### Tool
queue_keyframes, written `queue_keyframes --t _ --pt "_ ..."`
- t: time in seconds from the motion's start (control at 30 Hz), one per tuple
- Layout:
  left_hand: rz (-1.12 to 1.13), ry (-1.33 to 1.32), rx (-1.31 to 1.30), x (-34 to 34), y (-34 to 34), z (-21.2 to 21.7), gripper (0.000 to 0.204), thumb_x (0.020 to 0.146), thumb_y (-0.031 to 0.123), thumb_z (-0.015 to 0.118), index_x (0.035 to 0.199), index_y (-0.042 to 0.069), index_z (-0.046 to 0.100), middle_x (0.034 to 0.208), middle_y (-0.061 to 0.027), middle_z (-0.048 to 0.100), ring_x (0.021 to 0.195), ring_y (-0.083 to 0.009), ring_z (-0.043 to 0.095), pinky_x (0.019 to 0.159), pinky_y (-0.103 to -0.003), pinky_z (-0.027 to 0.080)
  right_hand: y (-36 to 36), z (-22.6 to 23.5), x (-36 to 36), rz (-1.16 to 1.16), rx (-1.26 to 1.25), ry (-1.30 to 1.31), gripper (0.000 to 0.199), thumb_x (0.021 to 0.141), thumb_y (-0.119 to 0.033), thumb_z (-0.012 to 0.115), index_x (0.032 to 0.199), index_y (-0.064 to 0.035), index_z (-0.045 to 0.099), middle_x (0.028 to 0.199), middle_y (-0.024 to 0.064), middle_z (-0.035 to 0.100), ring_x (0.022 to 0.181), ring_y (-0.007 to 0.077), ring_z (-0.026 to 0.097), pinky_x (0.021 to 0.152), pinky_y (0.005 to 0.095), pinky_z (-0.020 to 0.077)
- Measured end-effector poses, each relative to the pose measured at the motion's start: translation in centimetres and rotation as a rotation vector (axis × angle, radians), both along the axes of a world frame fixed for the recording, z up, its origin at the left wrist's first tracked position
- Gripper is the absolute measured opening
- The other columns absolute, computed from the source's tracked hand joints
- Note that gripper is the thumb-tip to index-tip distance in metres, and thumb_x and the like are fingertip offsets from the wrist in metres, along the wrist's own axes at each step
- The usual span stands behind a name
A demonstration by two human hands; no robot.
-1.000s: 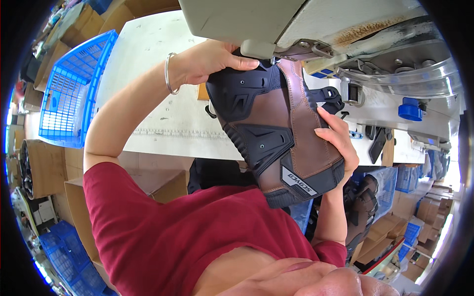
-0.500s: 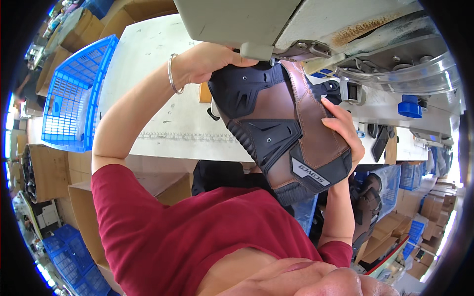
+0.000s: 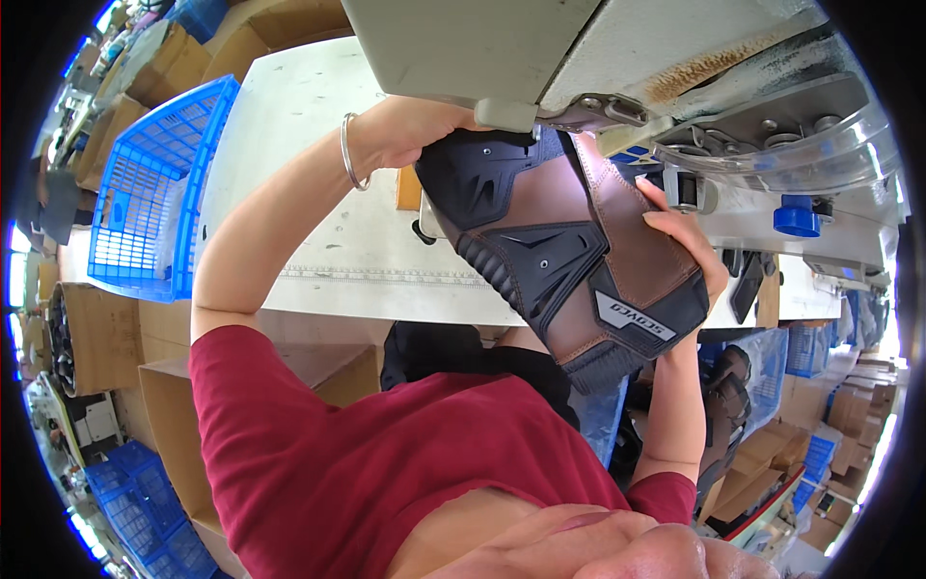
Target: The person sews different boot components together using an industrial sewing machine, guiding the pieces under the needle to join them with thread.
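Note:
A brown and black boot upper with moulded black panels and orange stitching is held up at the sewing machine. Its far edge lies beneath the machine head, where a light shines on the leather. My left hand grips the upper's far left edge, its fingertips partly hidden by the machine head and the upper. Around the right edge curls my right hand, with fingers on the brown face and the palm behind. The needle and the exact stitching point are hidden.
White table with a ruler strip along its near edge. At its left stands a blue plastic basket. A clear curved guard and a blue knob are on the right. An open cardboard box sits below the table.
The boot upper has shifted slightly right and turned a little, its near end swinging right. Both hands have moved with it, keeping their grip.

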State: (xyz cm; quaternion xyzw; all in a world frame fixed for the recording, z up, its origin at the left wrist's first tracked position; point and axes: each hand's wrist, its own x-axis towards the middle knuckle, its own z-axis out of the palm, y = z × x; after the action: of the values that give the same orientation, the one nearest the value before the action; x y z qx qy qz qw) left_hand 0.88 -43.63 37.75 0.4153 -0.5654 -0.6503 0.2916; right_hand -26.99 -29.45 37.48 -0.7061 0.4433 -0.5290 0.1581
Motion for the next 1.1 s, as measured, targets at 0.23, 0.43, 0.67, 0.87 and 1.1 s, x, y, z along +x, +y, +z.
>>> queue_keyframes --t 0.23,0.43,0.67,0.87,1.1 --pt "-0.06 0.063 0.092 0.3 -0.9 -0.5 0.034 0.083 0.011 0.072 0.114 -0.001 0.062 0.106 -0.0072 0.066 0.089 -0.0121 0.062 0.078 -0.025 0.054 0.1 1.1 0.8 -0.017 0.1 -0.065 0.028 0.068 -0.004 0.068 0.096 0.001 0.069 0.105 0.0149 0.064 0.1 0.0237 0.06 0.089 0.0301 0.043" --pt "0.062 0.02 0.114 -0.3 0.3 1.1 0.029 0.082 0.008 0.067 0.11 -0.001 0.063 0.106 -0.0121 0.066 0.094 -0.0174 0.067 0.084 -0.03 0.056 -0.4 1.1 0.6 0.009 0.083 -0.069 0.028 0.071 -0.002 0.067 0.099 0.0021 0.067 0.106 0.0139 0.065 0.102 0.0223 0.06 0.091 0.0302 0.0435" --pt "0.059 0.086 0.197 0.2 -1.0 -0.3 0.033 0.081 0.009 0.07 0.111 -0.001 0.062 0.107 -0.0143 0.066 0.094 -0.0192 0.067 0.085 -0.032 0.057 -0.7 3.0 1.1 -0.025 0.235 -0.155 0.029 0.076 0.0 0.064 0.105 0.0031 0.065 0.108 0.0117 0.065 0.101 0.0196 0.061 0.092 0.029 0.0437" --pt "-0.034 0.252 0.221 0.4 -1.5 -0.8 0.033 0.079 0.007 0.071 0.109 -0.001 0.062 0.107 -0.0149 0.066 0.093 -0.0198 0.067 0.084 -0.032 0.057 -1.4 4.1 0.3 -0.012 0.203 -0.221 0.029 0.076 0.005 0.061 0.104 0.0023 0.065 0.106 0.0109 0.065 0.097 0.0186 0.061 0.089 0.0273 0.0442" --pt "-0.091 0.318 0.242 1.0 -2.1 -2.2 0.035 0.076 0.006 0.072 0.109 -0.001 0.062 0.104 -0.0151 0.067 0.092 -0.0203 0.067 0.085 -0.034 0.057 0.5 5.7 1.3 -0.432 -0.117 0.349 0.034 0.077 0.001 0.057 0.11 0.0033 0.063 0.104 0.0143 0.067 0.092 0.0246 0.062 0.089 0.0326 0.0445"
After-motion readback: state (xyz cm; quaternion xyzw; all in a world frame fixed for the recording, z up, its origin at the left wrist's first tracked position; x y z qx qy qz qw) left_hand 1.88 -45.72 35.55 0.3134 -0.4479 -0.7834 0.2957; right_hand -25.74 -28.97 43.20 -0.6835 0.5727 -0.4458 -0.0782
